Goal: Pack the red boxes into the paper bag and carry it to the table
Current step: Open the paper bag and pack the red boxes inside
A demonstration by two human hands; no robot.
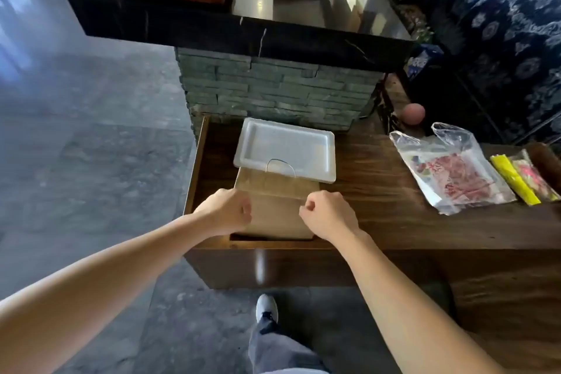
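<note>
Head view, centre of the frame: gripping the paper bag (pixel 274 210) at both sides. Left hand (pixel 226 212) curled into a loose fist at the bag's left edge, fingers pinching the paper. Right hand (pixel 329 213) curled the same way at the right edge, thumb and fingers closed on the paper. Bag lying flat and folded on the wooden counter (pixel 379 216), its top end tucked against the white tray (pixel 285 149) just above it, a thin handle loop (pixel 280 166) arching over the tray's near rim.

Looking for red boxes now: none showing plainly anywhere in frame. Spotting only a clear plastic bag (pixel 449 173) at right of centre with something red-printed inside, and yellow packets (pixel 522 179) beside it at the far right edge; impossible to tell whether those are the boxes.

Judging the step: opening the bag, packing not yet started. Doing it well probably means pulling the two edges apart evenly, lifting the top end clear of the tray so the handle loop is not snagging on the rim, then pressing the base flat so the bag stands upright. Worth keeping the pinch light, since thin paper tears at the fold. Worth standing it near the counter's front edge, lower centre, within easy reach for loading.
</note>
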